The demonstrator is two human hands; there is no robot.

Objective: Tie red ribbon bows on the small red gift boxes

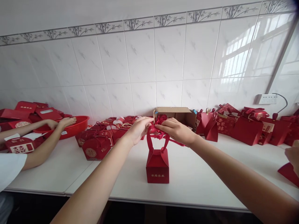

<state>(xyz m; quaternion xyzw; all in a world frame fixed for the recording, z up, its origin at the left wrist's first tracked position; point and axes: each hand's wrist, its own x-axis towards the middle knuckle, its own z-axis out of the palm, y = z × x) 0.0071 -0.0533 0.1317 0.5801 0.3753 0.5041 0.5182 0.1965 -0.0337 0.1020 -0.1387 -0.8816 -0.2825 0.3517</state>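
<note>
A small red gift box (157,166) with gold lettering stands upright on the white counter (191,183) in front of me. Its two looped handles rise to meet above it. My left hand (137,129) and my right hand (176,130) are both pinched closed at the top of the handles, on a red ribbon (160,132) bunched there. A tail of the ribbon trails to the right under my right wrist.
An open cardboard box (182,115) sits behind, against the tiled wall. Several red gift boxes (97,146) crowd the left, red bags (247,127) the right. At far left another person's hands (62,123) reach into a red basin (79,124). A hand (293,155) shows at the right edge.
</note>
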